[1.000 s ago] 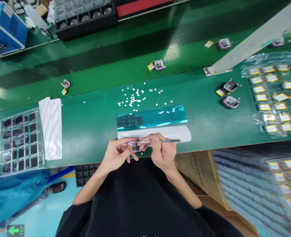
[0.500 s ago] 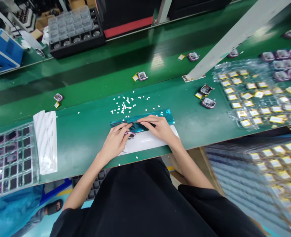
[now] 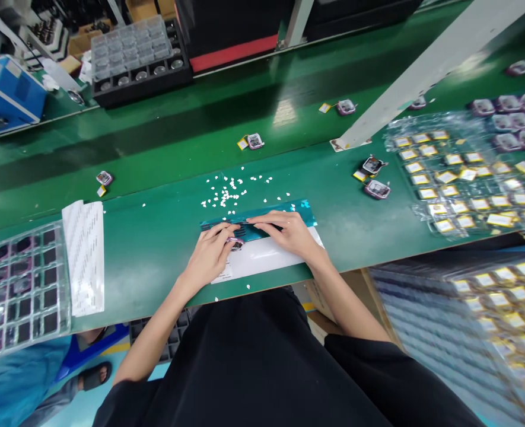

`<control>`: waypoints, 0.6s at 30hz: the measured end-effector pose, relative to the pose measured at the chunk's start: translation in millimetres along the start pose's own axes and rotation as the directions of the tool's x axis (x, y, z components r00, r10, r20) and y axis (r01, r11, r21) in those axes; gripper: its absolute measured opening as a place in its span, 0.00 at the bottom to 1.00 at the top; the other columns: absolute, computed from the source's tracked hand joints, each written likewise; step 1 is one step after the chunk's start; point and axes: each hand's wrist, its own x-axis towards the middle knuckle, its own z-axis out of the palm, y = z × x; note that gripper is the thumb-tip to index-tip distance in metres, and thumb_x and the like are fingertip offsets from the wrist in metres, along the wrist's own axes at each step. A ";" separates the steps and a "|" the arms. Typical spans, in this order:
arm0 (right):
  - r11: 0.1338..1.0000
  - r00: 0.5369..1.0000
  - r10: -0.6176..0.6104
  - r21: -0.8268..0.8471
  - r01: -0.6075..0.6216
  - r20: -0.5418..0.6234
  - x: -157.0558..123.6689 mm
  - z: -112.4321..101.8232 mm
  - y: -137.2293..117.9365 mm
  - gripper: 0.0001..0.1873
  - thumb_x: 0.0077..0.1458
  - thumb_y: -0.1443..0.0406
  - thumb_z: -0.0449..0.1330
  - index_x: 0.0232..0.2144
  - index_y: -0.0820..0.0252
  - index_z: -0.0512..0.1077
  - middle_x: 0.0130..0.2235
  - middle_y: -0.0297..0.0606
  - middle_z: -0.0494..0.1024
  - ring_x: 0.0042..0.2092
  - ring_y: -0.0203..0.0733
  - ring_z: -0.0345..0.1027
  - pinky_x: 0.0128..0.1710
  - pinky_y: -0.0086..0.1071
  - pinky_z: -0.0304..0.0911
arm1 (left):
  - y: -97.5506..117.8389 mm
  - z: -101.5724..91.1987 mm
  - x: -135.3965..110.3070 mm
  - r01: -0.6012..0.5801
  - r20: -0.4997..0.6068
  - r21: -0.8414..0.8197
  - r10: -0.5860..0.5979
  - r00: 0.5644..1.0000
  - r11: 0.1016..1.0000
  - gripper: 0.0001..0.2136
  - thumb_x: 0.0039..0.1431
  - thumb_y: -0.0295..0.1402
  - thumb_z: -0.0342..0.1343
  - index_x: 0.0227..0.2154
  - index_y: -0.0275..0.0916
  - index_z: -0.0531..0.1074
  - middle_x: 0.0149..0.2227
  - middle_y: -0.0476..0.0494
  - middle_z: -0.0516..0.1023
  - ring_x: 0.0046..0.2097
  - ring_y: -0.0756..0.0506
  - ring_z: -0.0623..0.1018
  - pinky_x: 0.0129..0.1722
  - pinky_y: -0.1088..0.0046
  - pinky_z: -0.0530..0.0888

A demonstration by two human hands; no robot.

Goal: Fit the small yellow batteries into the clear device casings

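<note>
My left hand (image 3: 211, 252) lies on the green bench with its fingers closed round a small purple-rimmed square part (image 3: 234, 243). My right hand (image 3: 289, 232) pinches thin metal tweezers (image 3: 262, 223) whose tips rest on a teal strip of small dark stickers (image 3: 304, 209). Both hands sit over a white sheet (image 3: 266, 258) at the bench's near edge. Scattered white backing scraps (image 3: 231, 188) lie just beyond the strip.
A clear tray of dark square parts (image 3: 22, 284) and a white sticker sheet (image 3: 84, 255) lie at the left. Trays of yellow-labelled cells (image 3: 462, 178) fill the right. Loose purple parts (image 3: 376, 188) dot the conveyor (image 3: 177, 124). Another person's foot (image 3: 91, 373) shows below left.
Both hands moved forward from the bench edge onto the teal strip, carrying the part and tweezers. Since half a second ago they have barely shifted.
</note>
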 end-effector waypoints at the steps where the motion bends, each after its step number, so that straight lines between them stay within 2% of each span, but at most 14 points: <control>1: 0.998 0.999 -0.045 -0.039 0.045 -0.002 -0.4 1.5 0.6 0.12 0.67 0.61 0.59 0.47 0.45 0.82 0.46 0.31 0.85 0.42 0.44 0.80 0.45 0.42 0.75 | -1.2 0.5 0.5 -0.005 -0.001 -0.006 0.005 1.000 1.000 0.13 0.74 0.30 0.44 0.54 0.41 0.70 0.60 0.39 0.77 0.66 0.40 0.70 0.62 0.57 0.68; 4: 0.961 0.981 -0.190 -0.211 0.178 -0.035 1.4 2.5 -1.8 0.14 0.68 0.66 0.57 0.47 0.45 0.81 0.48 0.31 0.84 0.36 0.42 0.79 0.39 0.39 0.76 | -4.8 2.2 2.5 -0.028 -0.012 -0.041 0.027 1.000 0.999 0.12 0.74 0.30 0.44 0.52 0.40 0.71 0.59 0.38 0.77 0.65 0.40 0.71 0.61 0.57 0.69; 7: 0.896 0.932 -0.339 -0.348 0.277 -0.131 10.3 -3.7 -13.7 0.16 0.67 0.70 0.58 0.50 0.48 0.79 0.49 0.33 0.84 0.34 0.39 0.79 0.37 0.36 0.75 | -2.9 3.0 -0.3 -0.016 -0.041 -0.061 0.014 0.999 0.998 0.12 0.73 0.29 0.44 0.49 0.41 0.73 0.58 0.38 0.78 0.63 0.41 0.73 0.60 0.57 0.70; 8: 0.870 0.903 -0.401 -0.371 0.323 -0.153 15.2 -6.6 -19.5 0.17 0.66 0.71 0.59 0.53 0.48 0.78 0.49 0.34 0.84 0.34 0.39 0.79 0.37 0.35 0.75 | -0.1 2.6 -2.6 -0.014 -0.054 -0.066 0.010 0.998 0.998 0.12 0.72 0.29 0.45 0.50 0.41 0.73 0.57 0.38 0.78 0.62 0.41 0.73 0.61 0.57 0.70; 11: 0.775 0.820 -0.558 -0.430 0.462 -0.126 36.5 -13.4 -38.5 0.28 0.63 0.76 0.62 0.62 0.51 0.71 0.50 0.36 0.84 0.34 0.38 0.80 0.37 0.33 0.74 | 12.7 -1.1 -7.4 -0.034 -0.129 -0.144 0.016 0.991 0.989 0.11 0.70 0.31 0.50 0.49 0.41 0.74 0.55 0.38 0.81 0.60 0.40 0.76 0.61 0.57 0.70; 12: 0.739 0.788 -0.605 -0.447 0.504 -0.112 45.5 -13.9 -44.7 0.32 0.61 0.78 0.63 0.64 0.52 0.68 0.49 0.37 0.84 0.34 0.39 0.80 0.37 0.33 0.73 | 16.5 -3.7 -6.0 -0.033 -0.188 -0.213 -0.008 0.982 0.977 0.10 0.69 0.33 0.51 0.46 0.40 0.75 0.52 0.38 0.83 0.57 0.39 0.78 0.59 0.58 0.70; 13: 0.704 0.754 -0.648 -0.465 0.537 -0.110 55.0 -13.2 -50.7 0.35 0.60 0.78 0.64 0.66 0.53 0.66 0.48 0.36 0.85 0.32 0.38 0.79 0.37 0.33 0.73 | 18.8 -7.5 -2.6 -0.006 -0.268 -0.314 -0.082 0.960 0.950 0.10 0.69 0.36 0.51 0.45 0.40 0.75 0.48 0.38 0.84 0.51 0.40 0.81 0.56 0.60 0.72; 14: 0.667 0.722 -0.682 -0.504 0.549 -0.116 64.3 -11.3 -56.4 0.38 0.59 0.79 0.64 0.67 0.53 0.64 0.46 0.36 0.85 0.30 0.38 0.79 0.37 0.33 0.72 | 18.7 -12.7 2.8 0.024 -0.335 -0.445 -0.191 0.923 0.895 0.12 0.70 0.39 0.51 0.43 0.39 0.75 0.42 0.38 0.85 0.45 0.42 0.83 0.51 0.62 0.73; 15: 0.625 0.692 -0.714 -0.547 0.557 -0.111 72.8 -8.4 -61.7 0.40 0.59 0.79 0.65 0.69 0.53 0.62 0.45 0.35 0.86 0.28 0.37 0.78 0.36 0.33 0.72 | 16.0 -19.1 9.5 0.045 -0.357 -0.594 -0.313 0.880 0.803 0.14 0.69 0.43 0.51 0.41 0.38 0.74 0.38 0.39 0.85 0.39 0.43 0.83 0.44 0.66 0.74; 16: 0.586 0.653 -0.747 -0.588 0.557 -0.125 79.8 -4.8 -66.2 0.42 0.58 0.80 0.66 0.69 0.52 0.60 0.42 0.33 0.86 0.27 0.37 0.77 0.35 0.33 0.71 | 10.7 -26.5 16.8 0.045 -0.337 -0.738 -0.427 0.839 0.673 0.16 0.67 0.47 0.52 0.40 0.37 0.73 0.35 0.39 0.85 0.35 0.45 0.82 0.39 0.68 0.73; 18: 0.504 0.591 -0.798 -0.666 0.550 -0.116 88.3 2.8 -70.8 0.45 0.57 0.79 0.67 0.71 0.52 0.58 0.37 0.29 0.87 0.24 0.38 0.77 0.31 0.33 0.69 | -5.7 -41.9 30.5 0.050 -0.204 -0.925 -0.605 0.770 0.376 0.20 0.60 0.52 0.57 0.38 0.37 0.70 0.31 0.40 0.84 0.29 0.47 0.79 0.30 0.73 0.67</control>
